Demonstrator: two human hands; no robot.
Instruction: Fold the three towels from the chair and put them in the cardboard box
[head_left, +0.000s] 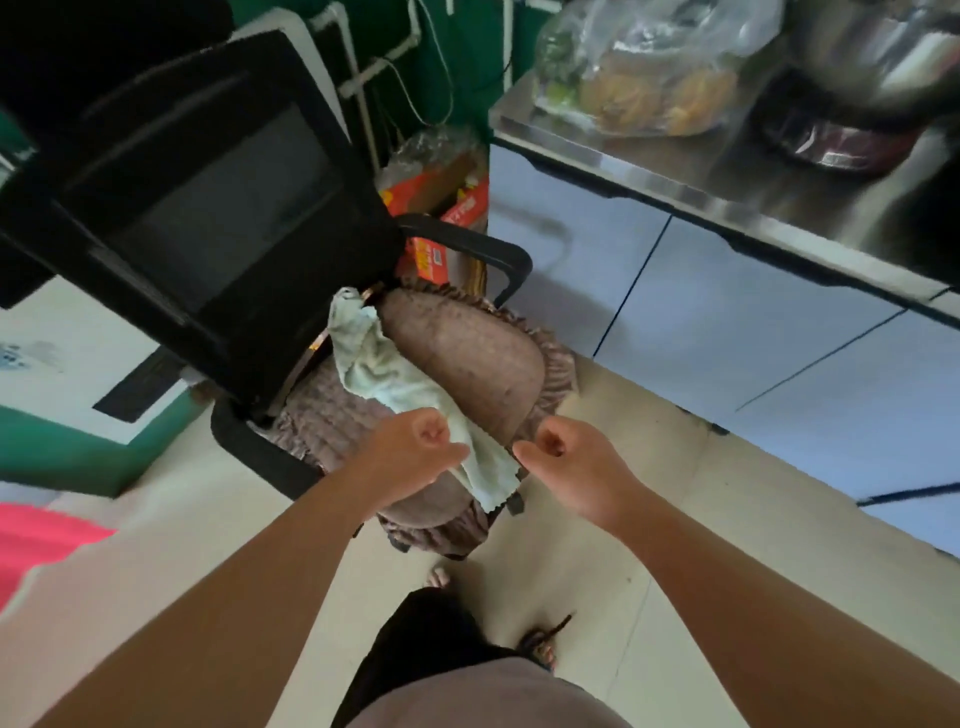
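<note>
One pale green towel (384, 374) lies crumpled on the brown cushion (467, 353) of a black office chair (208, 208), its lower end hanging over the seat's front. My left hand (415, 441) has curled fingers and pinches the towel's left edge. My right hand (566, 462), also curled, meets the towel's right edge with its thumb tip. An orange printed cardboard box (447, 208) with clear plastic in it stands behind the chair. No other towels are visible.
A steel counter (701, 176) with blue cabinet doors runs along the right, carrying a plastic bag of food (649, 67) and a cooker (857, 104). Pale tiled floor (597, 545) lies around my feet. A pink cloth (36, 540) shows at the left edge.
</note>
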